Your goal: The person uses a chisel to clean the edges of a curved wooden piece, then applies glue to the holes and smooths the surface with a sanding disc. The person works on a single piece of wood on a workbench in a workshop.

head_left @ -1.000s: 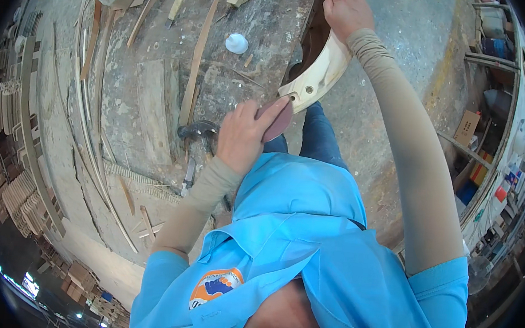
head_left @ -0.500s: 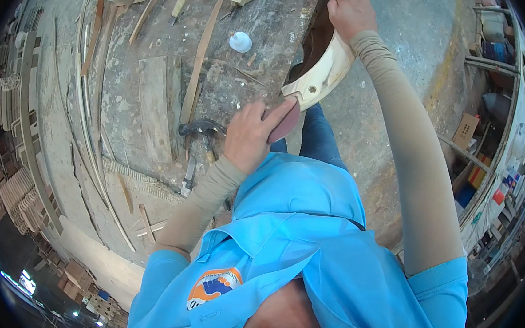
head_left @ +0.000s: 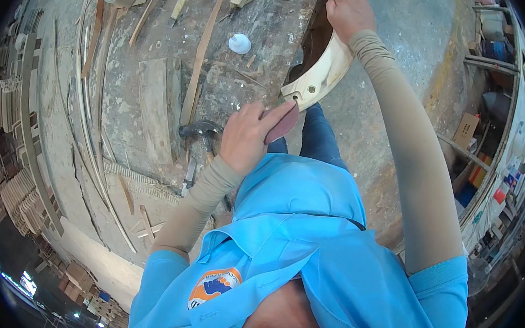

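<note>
My left hand is closed on a maroon sanding disc, held folded or bent under the fingers. Its index fingertip and the disc's upper edge meet the near end of a curved pale wooden piece. Two small round holes show near that end. Farther up, my right hand grips the same wooden piece; its fingertips run to the top edge of the picture and are partly cut off. Left of my left hand, a claw hammer lies on the worn workbench.
A small white plastic bottle stands on the bench. Thin wooden strips and a flat board lie to the left. Cluttered shelves line the right side, and stacked wood pieces fill the far left.
My left hand and the sanding disc have shifted slightly left and back along the wood's end, uncovering the second hole. The right hand has stayed almost still.
</note>
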A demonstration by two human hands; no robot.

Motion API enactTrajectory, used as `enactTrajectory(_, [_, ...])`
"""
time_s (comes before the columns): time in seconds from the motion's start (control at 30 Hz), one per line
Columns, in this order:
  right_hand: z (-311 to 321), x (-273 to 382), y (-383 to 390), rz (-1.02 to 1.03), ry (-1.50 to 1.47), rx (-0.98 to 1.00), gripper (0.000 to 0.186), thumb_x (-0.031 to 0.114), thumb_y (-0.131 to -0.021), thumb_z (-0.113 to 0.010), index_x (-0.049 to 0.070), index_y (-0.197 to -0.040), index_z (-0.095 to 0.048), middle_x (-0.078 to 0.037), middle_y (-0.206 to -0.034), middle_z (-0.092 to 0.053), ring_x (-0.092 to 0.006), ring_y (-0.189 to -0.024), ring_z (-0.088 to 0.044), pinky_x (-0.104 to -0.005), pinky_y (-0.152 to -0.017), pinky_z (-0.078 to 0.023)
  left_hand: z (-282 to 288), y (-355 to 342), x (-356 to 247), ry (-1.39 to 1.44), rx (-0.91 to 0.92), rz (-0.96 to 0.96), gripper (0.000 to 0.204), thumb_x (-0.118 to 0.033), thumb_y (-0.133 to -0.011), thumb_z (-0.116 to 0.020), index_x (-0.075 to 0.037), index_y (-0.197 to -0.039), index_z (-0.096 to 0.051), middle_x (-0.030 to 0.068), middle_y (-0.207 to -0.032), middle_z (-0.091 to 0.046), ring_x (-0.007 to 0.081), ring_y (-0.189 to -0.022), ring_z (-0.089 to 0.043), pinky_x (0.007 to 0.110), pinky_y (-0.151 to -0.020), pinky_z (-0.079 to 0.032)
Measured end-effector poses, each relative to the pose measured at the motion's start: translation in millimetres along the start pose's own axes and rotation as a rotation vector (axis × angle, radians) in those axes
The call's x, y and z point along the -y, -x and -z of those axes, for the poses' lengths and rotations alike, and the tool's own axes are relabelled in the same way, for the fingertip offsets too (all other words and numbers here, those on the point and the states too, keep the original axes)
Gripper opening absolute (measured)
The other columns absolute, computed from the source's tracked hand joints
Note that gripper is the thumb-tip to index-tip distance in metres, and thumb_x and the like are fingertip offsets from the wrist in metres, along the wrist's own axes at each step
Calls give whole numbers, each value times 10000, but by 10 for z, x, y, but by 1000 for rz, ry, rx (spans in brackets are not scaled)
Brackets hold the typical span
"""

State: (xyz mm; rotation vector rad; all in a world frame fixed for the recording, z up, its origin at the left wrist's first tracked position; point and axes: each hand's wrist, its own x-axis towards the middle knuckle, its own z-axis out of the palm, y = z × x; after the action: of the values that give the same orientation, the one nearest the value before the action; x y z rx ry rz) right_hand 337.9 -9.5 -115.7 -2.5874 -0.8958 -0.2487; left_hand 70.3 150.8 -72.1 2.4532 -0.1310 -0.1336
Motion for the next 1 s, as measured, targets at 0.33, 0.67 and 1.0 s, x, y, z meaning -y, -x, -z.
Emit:
enactTrajectory(0.33, [0,14,-14,-36,-18,5,403,73,-844,-498,89,-1229,-615,-164,-1403,-507,-413,-1232,-476,-449,-1057,-390,22,-12,-10,128,22,41,687,84,-764,-614,-237,-1370,-577,114,-818,-466,309,-753,-516,418,-669,-431])
enactTrajectory(0.67, [-3,13,0,0,45,-7,392,66,-843,-499,79,-1215,-622,-165,-1392,-512,-396,-1226,-481,-450,-1047,-386,64,-9,-5,137,100,49,646,64,-789,-610,-231,-1363,-584,122,-831,-483,318,-762,-530,415,-684,-439])
enactTrajectory(1.0, [46,30,-17,9,9,-2,394,65,-832,-506,83,-1207,-625,-164,-1382,-519,-394,-1236,-477,-448,-1046,-391,36,-68,-33,165,84,47,597,44,-805,-611,-216,-1342,-598,128,-827,-496,326,-744,-539,431,-669,-440])
